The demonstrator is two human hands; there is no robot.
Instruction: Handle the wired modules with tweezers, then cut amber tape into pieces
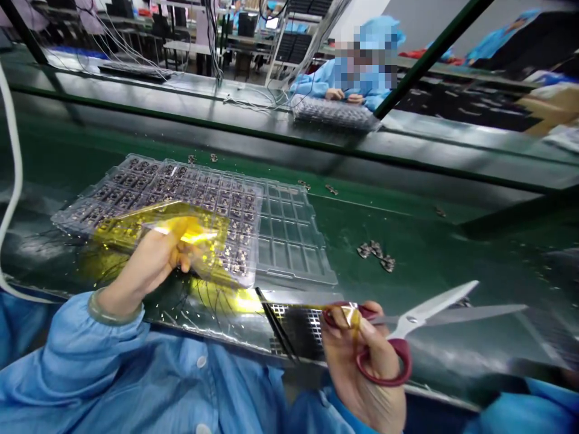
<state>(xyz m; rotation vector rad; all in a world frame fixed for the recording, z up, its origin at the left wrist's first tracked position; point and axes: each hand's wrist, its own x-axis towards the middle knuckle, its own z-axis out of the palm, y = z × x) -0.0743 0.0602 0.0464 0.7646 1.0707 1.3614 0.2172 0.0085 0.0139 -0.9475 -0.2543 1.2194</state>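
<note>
- 2 bare hands in my 1 head view: the left hand [151, 262] pinches a sheet of amber film [190, 232], fingers pressed together on it. The sheet lies across the lower, filled part of 1 clear plastic tray [294, 241].
- The right hand [362, 361] is closed through the red loops of 1 pair of scissors [404, 325], blades apart and pointing out over the green conveyor belt [407, 211]. 1 narrow amber strip [344, 312] lies at these fingers.
- The tray's left part holds rows of small metal parts [181, 187], too many for me to count exactly here; its right part shows empty pockets.
- 4 spots of loose metal parts lie on the belt, the largest a small cluster [375, 254].
- Beyond the belt, 1 co-worker's 2 hands [344, 94] sit near 1 dark tray [335, 114].
- Risks, as I judge them: the open blades could nick the film or a finger if the hands close together; clinging film could lift parts from their pockets; belt movement could carry loose parts away.
</note>
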